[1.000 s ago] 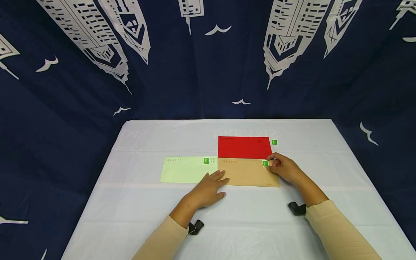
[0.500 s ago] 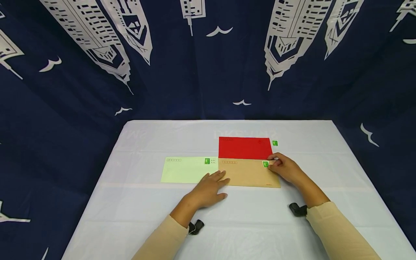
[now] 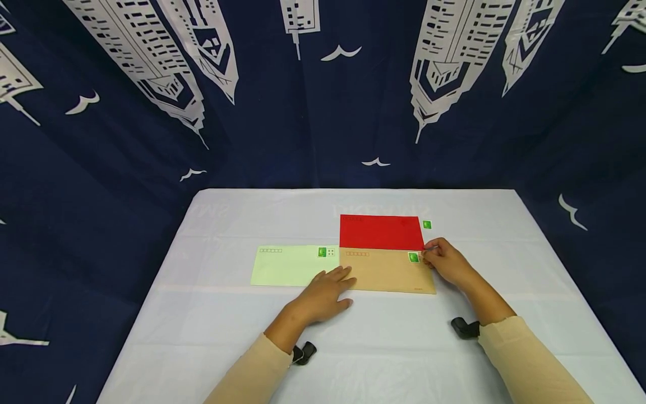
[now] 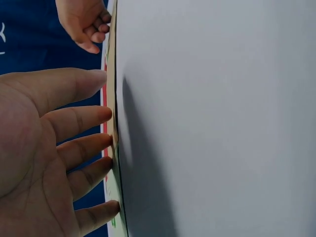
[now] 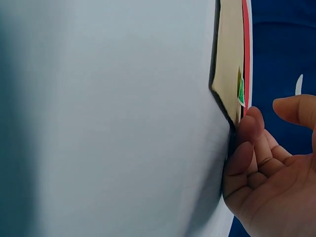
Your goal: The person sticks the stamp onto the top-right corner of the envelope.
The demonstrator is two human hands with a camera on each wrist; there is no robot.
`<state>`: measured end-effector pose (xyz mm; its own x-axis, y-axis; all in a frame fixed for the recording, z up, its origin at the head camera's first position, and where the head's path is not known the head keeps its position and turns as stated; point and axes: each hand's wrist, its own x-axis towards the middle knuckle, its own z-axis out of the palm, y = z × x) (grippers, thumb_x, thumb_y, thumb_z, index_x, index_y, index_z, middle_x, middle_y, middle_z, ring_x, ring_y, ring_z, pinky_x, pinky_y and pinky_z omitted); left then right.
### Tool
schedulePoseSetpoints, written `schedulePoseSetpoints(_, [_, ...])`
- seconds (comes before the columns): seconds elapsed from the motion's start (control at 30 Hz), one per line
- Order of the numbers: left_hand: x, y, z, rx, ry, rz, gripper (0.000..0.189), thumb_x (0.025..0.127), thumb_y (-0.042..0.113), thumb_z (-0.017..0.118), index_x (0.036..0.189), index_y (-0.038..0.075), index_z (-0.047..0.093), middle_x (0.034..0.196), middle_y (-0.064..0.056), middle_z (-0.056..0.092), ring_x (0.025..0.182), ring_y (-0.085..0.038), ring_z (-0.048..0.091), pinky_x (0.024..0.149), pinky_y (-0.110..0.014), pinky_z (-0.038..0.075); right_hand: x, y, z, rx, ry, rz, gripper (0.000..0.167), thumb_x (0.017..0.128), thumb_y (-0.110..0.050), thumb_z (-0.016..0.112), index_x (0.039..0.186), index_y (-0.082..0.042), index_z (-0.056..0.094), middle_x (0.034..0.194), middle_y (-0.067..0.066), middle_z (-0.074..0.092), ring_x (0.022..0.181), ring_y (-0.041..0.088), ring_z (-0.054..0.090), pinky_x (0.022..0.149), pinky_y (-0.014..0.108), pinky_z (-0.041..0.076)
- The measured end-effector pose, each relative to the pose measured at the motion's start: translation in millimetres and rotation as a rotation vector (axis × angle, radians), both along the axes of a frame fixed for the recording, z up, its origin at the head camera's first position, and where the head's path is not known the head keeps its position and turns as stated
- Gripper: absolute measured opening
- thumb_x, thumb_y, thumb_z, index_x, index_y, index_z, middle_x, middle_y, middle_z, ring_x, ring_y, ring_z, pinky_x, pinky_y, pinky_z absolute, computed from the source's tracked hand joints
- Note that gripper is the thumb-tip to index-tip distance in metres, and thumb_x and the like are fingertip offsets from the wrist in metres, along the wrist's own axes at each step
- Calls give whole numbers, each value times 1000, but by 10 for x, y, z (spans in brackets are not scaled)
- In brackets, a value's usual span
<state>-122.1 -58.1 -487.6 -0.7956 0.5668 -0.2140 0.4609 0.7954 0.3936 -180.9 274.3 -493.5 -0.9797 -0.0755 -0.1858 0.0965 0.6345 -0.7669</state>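
Left hand (image 3: 323, 294): fingers spread, likely steadying tan envelope (image 3: 378, 275) | right hand (image 3: 446, 262): fingers bent, thumb apart, nothing visibly held, beside stamp (image 3: 414, 257), perhaps for adjusting

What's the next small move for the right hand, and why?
Probably to shift the right hand over to the loose stamp beside the red envelope. The red envelope shows no stamp, while the tan envelope and pale green envelope each bear one, and the hand, at the tan envelope's corner, seems to hold nothing.
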Motion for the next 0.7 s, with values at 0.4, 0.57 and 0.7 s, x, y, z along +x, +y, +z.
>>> schedulePoseSetpoints(0.4, [7,2,-32,-1,23,0,56,100,34,60,152,17,48,166,0,33,157,-20,24,127,-49,24,20,34,-16,-17,23,-32,31,103,-19,53,124,4,51,97,16,69,81,16,63,71,17,51])
schedulePoseSetpoints(0.57, [7,4,-17,12,27,8,54,101,34,60,151,15,49,165,-1,35,157,-22,25,127,-47,24,23,44,-4,-17,40,-37,31,104,-21,52,125,2,52,96,16,67,81,16,64,72,17,52])
schedulePoseSetpoints(0.7, [-4,7,17,55,66,29,52,102,32,59,148,11,52,162,-5,40,155,-24,30,127,-44,27,38,63,21,-35,100,-19,30,104,-18,50,127,2,54,96,18,65,81,20,63,71,15,50])
